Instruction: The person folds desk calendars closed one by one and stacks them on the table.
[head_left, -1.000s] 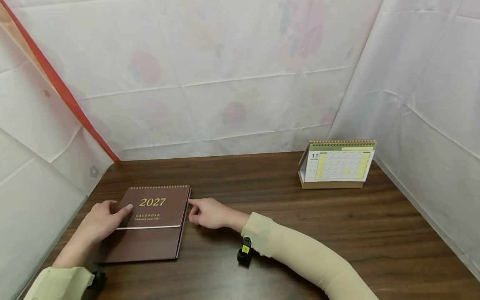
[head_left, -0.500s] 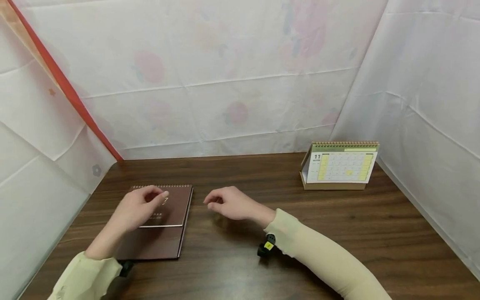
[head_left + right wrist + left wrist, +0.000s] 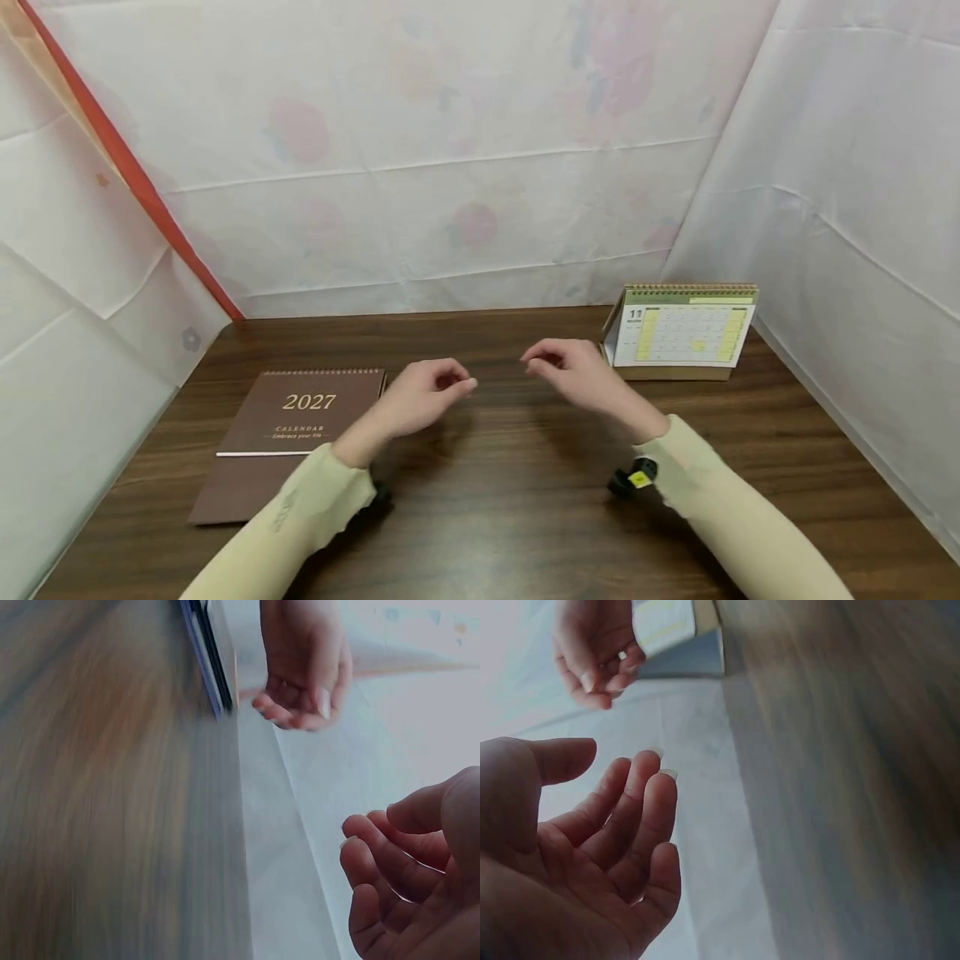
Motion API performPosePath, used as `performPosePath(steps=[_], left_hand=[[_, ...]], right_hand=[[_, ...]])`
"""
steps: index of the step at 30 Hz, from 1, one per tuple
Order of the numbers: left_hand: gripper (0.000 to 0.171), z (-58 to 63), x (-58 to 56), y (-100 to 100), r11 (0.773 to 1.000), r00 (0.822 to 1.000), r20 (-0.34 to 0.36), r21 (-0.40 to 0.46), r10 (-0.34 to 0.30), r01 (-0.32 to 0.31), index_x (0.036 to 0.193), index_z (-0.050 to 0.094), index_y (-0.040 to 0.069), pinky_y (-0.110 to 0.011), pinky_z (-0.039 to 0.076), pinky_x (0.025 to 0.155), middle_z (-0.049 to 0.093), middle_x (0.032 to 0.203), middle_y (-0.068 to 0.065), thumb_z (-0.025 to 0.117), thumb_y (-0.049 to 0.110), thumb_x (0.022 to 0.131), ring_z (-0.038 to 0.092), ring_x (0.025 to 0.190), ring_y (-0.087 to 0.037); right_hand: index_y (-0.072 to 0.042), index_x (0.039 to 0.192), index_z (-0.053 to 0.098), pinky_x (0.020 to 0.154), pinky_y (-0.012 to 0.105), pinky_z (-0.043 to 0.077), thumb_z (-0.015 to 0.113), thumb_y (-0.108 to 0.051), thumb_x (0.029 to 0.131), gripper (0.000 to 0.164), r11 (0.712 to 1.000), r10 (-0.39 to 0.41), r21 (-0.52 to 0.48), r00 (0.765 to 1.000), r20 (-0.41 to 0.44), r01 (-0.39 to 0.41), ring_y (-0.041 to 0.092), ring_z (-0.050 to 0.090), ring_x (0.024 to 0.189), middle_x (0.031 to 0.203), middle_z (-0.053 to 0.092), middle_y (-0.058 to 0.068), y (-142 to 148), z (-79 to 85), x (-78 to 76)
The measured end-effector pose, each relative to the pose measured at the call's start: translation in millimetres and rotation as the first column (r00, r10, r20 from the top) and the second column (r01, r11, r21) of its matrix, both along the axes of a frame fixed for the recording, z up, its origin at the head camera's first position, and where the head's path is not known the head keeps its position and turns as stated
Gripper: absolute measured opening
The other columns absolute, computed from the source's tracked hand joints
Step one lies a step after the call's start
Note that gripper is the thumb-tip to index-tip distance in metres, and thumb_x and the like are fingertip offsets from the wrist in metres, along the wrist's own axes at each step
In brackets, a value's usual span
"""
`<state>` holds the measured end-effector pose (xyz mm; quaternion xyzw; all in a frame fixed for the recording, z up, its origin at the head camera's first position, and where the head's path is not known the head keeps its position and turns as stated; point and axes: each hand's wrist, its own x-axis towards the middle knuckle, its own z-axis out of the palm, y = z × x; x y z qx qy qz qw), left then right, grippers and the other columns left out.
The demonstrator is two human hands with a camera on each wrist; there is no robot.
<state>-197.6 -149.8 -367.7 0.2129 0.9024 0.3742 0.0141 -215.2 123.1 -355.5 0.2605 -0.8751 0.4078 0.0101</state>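
A brown 2027 desk calendar [image 3: 300, 417] lies flat at the left of the table, its spiral binding toward the back and its lower part hidden by my left forearm. My left hand [image 3: 412, 400] hovers just right of it, fingers loosely bent and holding nothing. Farther right, my right hand [image 3: 577, 375] is above the table, loosely curved with nothing between thumb and fingers. It is nearest to a standing desk calendar [image 3: 682, 329] with a green top and a page marked 11. Both wrist views show bare palms, with the left hand [image 3: 607, 832] and right hand [image 3: 405, 877] touching nothing.
The dark wood table [image 3: 487, 517] is walled in by white patterned cloth [image 3: 420, 167] at the back and both sides. A red strip [image 3: 135, 183] runs down the left rear corner. The standing calendar sits near the back right corner.
Both hands have left the brown calendar and moved right, the left one passing over it. The right hand is now close to the standing calendar. Both calendars stay where they were.
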Motion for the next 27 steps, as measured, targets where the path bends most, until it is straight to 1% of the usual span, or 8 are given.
performPosePath(steps=[6, 9, 11, 13, 16, 20, 24, 27], left_hand=[[0.022, 3.6, -20.8, 59, 0.996, 0.997, 0.074, 0.084, -0.039, 0.032, 0.111, 0.069, 0.019, -0.036, 0.049, 0.083, 0.066, 0.100, 0.007, 0.062, 0.036, 0.100, 0.060, 0.093, -0.012], [0.030, 8.8, -29.3, 90, 0.990, 0.995, 0.080, 0.133, -0.057, 0.046, 0.121, 0.066, 0.015, -0.035, 0.049, 0.086, 0.066, 0.109, 0.004, 0.061, 0.036, 0.100, 0.060, 0.099, -0.013], [0.037, 12.1, -34.6, 113, 0.984, 0.994, 0.084, 0.168, -0.066, 0.052, 0.128, 0.063, 0.014, -0.034, 0.049, 0.090, 0.066, 0.117, 0.003, 0.060, 0.038, 0.100, 0.060, 0.106, -0.013], [0.042, 15.0, -38.8, 135, 0.976, 0.992, 0.108, 0.216, -0.065, 0.040, 0.133, 0.060, 0.015, -0.033, 0.048, 0.093, 0.064, 0.125, 0.002, 0.060, 0.041, 0.100, 0.059, 0.113, -0.012], [0.050, 19.7, -43.0, 166, 0.960, 0.987, 0.159, 0.280, -0.036, -0.010, 0.140, 0.055, 0.018, -0.034, 0.047, 0.098, 0.059, 0.136, 0.003, 0.060, 0.046, 0.099, 0.056, 0.121, -0.012], [0.059, 25.0, -41.9, 196, 0.946, 0.976, 0.216, 0.316, 0.005, -0.075, 0.148, 0.048, 0.019, -0.036, 0.045, 0.100, 0.052, 0.145, 0.004, 0.061, 0.048, 0.097, 0.052, 0.127, -0.013], [0.065, 30.1, -37.1, 226, 0.947, 0.964, 0.266, 0.306, 0.016, -0.100, 0.153, 0.040, 0.022, -0.037, 0.044, 0.101, 0.046, 0.149, 0.004, 0.059, 0.050, 0.097, 0.048, 0.131, -0.014], [0.068, 36.6, -32.7, 246, 0.946, 0.952, 0.305, 0.302, 0.022, -0.119, 0.155, 0.035, 0.024, -0.039, 0.042, 0.105, 0.040, 0.153, 0.006, 0.058, 0.052, 0.097, 0.042, 0.137, -0.015]], right_hand=[[-0.009, 0.104, 0.074, 0.062, 0.030, 0.049, 0.061, -0.014, 0.101, 0.014, 0.988, -0.147, 0.025, 0.982, -0.115, 0.151, 0.024, 0.066, 0.080, 0.093, 0.073, 0.004, 71, 13.8, -5.1], [-0.006, 0.107, 0.074, 0.058, 0.026, 0.046, 0.059, -0.016, 0.102, 0.018, 0.966, -0.250, 0.021, 0.951, -0.182, 0.258, 0.018, 0.065, 0.078, 0.093, 0.074, 0.008, 108, 24.1, -3.3], [-0.004, 0.107, 0.073, 0.056, 0.023, 0.045, 0.059, -0.018, 0.102, 0.021, 0.941, -0.332, 0.000, 0.918, -0.218, 0.340, 0.009, 0.063, 0.077, 0.093, 0.074, 0.010, 132, 32.2, 0.0], [-0.003, 0.107, 0.073, 0.056, 0.020, 0.043, 0.059, -0.019, 0.102, 0.022, 0.906, -0.417, -0.030, 0.878, -0.236, 0.422, 0.000, 0.061, 0.075, 0.092, 0.074, 0.006, 155, 40.2, 3.5], [-0.001, 0.109, 0.072, 0.059, 0.016, 0.042, 0.058, -0.021, 0.102, 0.026, 0.850, -0.526, -0.096, 0.825, -0.209, 0.518, -0.008, 0.058, 0.074, 0.086, 0.071, -0.012, 187, 48.1, 7.3], [-0.002, 0.116, 0.068, 0.063, 0.014, 0.040, 0.056, -0.025, 0.101, 0.030, 0.739, -0.671, -0.165, 0.735, -0.093, 0.653, -0.005, 0.054, 0.080, 0.084, 0.059, -0.031, 218, 45.3, 10.3], [-0.010, 0.127, 0.062, 0.072, 0.019, 0.037, 0.053, -0.033, 0.101, 0.036, 0.605, -0.787, -0.147, 0.616, 0.036, 0.782, 0.002, 0.048, 0.093, 0.103, 0.057, -0.020, 240, 38.3, 10.3], [-0.012, 0.141, 0.054, 0.078, 0.023, 0.036, 0.049, -0.040, 0.100, 0.049, 0.549, -0.824, -0.098, 0.557, 0.102, 0.830, 0.010, 0.046, 0.107, 0.123, 0.053, -0.007, 253, 35.8, 8.1]])
